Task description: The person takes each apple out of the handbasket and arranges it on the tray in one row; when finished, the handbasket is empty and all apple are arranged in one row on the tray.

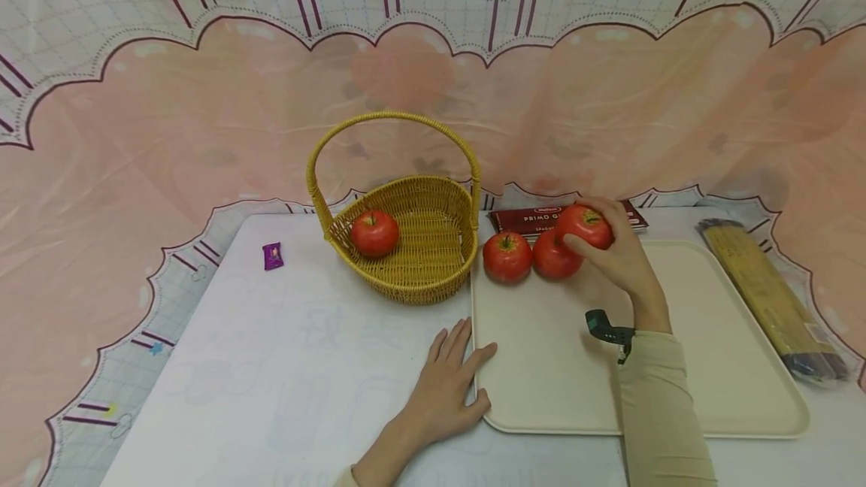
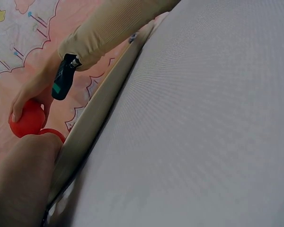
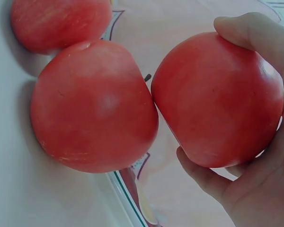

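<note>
In the head view my right hand (image 1: 619,250) grips a red apple (image 1: 585,225) over the back of the cream tray (image 1: 541,397). Just below and left of it, a second apple (image 1: 556,255) sits on the tray beside a third apple (image 1: 507,257). The right wrist view shows my thumb and fingers curled round the held apple (image 3: 217,101), which is close against the neighbouring apple (image 3: 94,109). My left hand (image 1: 446,389) rests with fingers spread at the tray's left edge. Another apple (image 1: 374,233) lies in the yellow wicker basket (image 1: 413,293), left of the tray.
A dark red spaghetti packet (image 1: 521,219) lies behind the tray. Along the tray's right edge is a long clear bag of spaghetti (image 1: 764,284). A small purple wrapped sweet (image 1: 273,255) is on the white table (image 1: 271,382), left of the basket. Patterned cloth (image 1: 237,96) hangs behind.
</note>
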`<state>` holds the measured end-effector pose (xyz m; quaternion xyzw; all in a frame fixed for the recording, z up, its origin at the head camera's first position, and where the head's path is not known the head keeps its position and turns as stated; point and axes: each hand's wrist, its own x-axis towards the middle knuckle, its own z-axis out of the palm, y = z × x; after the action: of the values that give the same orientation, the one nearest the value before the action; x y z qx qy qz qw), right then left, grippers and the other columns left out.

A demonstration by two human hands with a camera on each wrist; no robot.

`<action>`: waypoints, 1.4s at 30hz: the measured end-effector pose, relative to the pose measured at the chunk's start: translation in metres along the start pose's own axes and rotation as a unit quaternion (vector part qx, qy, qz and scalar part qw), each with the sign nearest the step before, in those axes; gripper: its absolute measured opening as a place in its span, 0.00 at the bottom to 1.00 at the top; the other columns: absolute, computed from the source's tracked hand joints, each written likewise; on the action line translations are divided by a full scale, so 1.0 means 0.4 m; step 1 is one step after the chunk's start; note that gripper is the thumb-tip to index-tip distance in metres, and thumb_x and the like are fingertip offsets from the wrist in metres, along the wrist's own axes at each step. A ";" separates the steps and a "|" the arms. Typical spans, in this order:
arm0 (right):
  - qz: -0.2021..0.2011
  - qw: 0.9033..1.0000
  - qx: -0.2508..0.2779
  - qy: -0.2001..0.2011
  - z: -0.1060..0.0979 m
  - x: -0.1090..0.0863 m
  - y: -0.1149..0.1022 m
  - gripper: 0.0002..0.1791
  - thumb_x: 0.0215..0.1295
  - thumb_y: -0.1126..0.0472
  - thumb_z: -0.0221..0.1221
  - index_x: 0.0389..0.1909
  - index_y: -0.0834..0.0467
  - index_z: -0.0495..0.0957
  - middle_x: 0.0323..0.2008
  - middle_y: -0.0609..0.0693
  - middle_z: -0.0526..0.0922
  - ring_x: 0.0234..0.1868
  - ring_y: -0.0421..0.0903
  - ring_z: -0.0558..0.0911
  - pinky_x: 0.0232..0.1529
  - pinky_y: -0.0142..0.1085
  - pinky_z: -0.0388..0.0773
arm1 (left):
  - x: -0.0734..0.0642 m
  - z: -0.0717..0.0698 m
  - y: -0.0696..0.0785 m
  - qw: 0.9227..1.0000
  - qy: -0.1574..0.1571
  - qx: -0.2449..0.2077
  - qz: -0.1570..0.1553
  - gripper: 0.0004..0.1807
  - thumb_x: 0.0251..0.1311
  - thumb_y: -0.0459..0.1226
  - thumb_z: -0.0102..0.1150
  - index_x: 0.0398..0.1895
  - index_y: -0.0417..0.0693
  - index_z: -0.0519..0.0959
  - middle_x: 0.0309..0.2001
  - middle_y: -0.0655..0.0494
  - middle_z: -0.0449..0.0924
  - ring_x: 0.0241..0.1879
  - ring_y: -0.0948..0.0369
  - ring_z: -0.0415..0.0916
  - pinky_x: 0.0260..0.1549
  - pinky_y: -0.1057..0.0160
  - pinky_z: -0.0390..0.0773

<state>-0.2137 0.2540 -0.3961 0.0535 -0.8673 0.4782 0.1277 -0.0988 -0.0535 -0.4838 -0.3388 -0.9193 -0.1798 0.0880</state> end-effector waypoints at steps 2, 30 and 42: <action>-0.002 1.000 -0.004 0.004 -0.003 -0.002 -0.006 0.35 0.54 0.59 0.67 0.64 0.44 0.66 0.64 0.49 0.63 0.59 0.50 0.66 0.55 0.53 0.68 | 0.000 0.000 0.000 1.000 -0.001 0.000 -0.001 0.32 0.49 0.46 0.53 0.63 0.58 0.68 0.71 0.39 0.55 0.73 0.48 0.50 0.67 0.44 0.54; 0.054 0.998 0.005 0.026 -0.036 -0.012 0.021 0.35 0.57 0.59 0.64 0.66 0.52 0.64 0.64 0.55 0.60 0.60 0.53 0.64 0.58 0.55 0.65 | 0.000 -0.004 -0.001 1.000 0.003 0.004 0.003 0.31 0.49 0.45 0.52 0.62 0.57 0.69 0.71 0.40 0.56 0.72 0.48 0.52 0.66 0.44 0.55; 0.091 0.996 -0.002 0.024 -0.033 -0.011 0.103 0.37 0.58 0.51 0.63 0.68 0.47 0.60 0.64 0.56 0.59 0.62 0.58 0.63 0.60 0.60 0.63 | 0.003 0.001 -0.004 1.000 0.000 0.005 0.002 0.32 0.49 0.46 0.53 0.63 0.57 0.68 0.71 0.39 0.56 0.72 0.47 0.51 0.67 0.44 0.54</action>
<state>-0.2160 0.2872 -0.4241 -0.0371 -0.8665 0.4868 0.1043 -0.1008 -0.0539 -0.4845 -0.3401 -0.9197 -0.1746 0.0898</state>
